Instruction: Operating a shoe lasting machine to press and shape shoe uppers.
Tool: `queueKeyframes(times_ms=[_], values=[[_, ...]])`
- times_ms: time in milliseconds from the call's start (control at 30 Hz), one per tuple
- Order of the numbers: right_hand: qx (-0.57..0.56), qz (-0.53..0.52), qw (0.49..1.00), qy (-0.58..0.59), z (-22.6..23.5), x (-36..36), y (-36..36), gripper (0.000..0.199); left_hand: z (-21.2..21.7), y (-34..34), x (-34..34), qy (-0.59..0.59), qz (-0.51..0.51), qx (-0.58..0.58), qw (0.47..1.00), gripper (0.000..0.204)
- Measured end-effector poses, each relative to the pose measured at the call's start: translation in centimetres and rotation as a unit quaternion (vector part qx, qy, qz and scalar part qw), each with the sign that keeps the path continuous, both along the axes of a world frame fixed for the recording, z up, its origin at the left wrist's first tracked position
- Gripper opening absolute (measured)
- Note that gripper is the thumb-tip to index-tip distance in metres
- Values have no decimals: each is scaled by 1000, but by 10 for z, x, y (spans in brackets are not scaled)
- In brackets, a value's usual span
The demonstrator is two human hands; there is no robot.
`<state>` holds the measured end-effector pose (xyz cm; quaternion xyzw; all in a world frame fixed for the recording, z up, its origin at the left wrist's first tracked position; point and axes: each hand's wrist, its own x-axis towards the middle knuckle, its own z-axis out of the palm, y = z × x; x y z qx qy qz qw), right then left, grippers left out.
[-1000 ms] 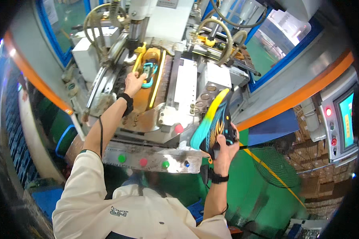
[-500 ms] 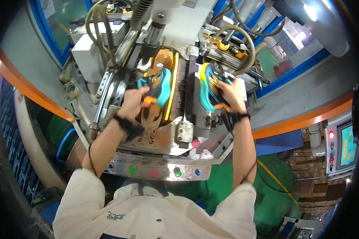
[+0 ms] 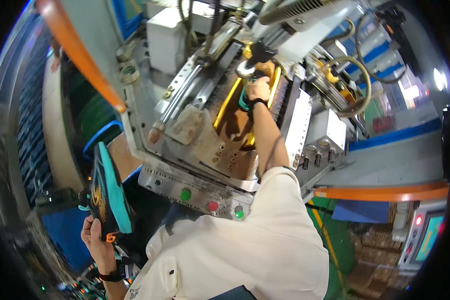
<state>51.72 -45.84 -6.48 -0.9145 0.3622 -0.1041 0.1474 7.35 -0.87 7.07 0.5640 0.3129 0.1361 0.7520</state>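
Observation:
Out at the lower left, my left hand [image 3: 99, 245] grips the heel end of a black shoe [image 3: 110, 192] with a thick teal sole and orange details. That shoe hangs away from the machine, toe up, its sole turned to the right. My right arm reaches into the machine, and my right hand [image 3: 258, 90] is closed on a second shoe [image 3: 243, 101], of which a teal edge and some black show. This second shoe is in the yellow-edged bay [image 3: 226, 107], under a round press head [image 3: 245, 69]. My hand and wrist hide most of it.
Green and red buttons line the machine's front panel [image 3: 195, 192]. Orange-edged guards [image 3: 80, 55] flank the opening. A control screen [image 3: 430, 245] stands at the lower right. Cylinders and hoses [image 3: 352, 90] crowd the back right. Blurred shoes lie at the lower left.
My left hand has carried its shoe out of the bay to the lower left. My right hand has brought the other shoe from the right side into the bay. The view has turned left.

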Motion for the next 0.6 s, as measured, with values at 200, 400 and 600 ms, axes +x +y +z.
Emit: queueKeyframes(times_ms=[200, 400, 600], values=[[138, 459, 844, -242, 41, -204, 92, 22, -58, 4, -106, 60, 57, 314, 946, 25], [126, 637, 753, -107, -76, -346, 225, 15, -81, -29, -173, -11, 237, -153, 959, 20], [50, 654, 754, -48, -153, -343, 232, 16, -61, -47, -265, 90, 405, -154, 897, 20]])
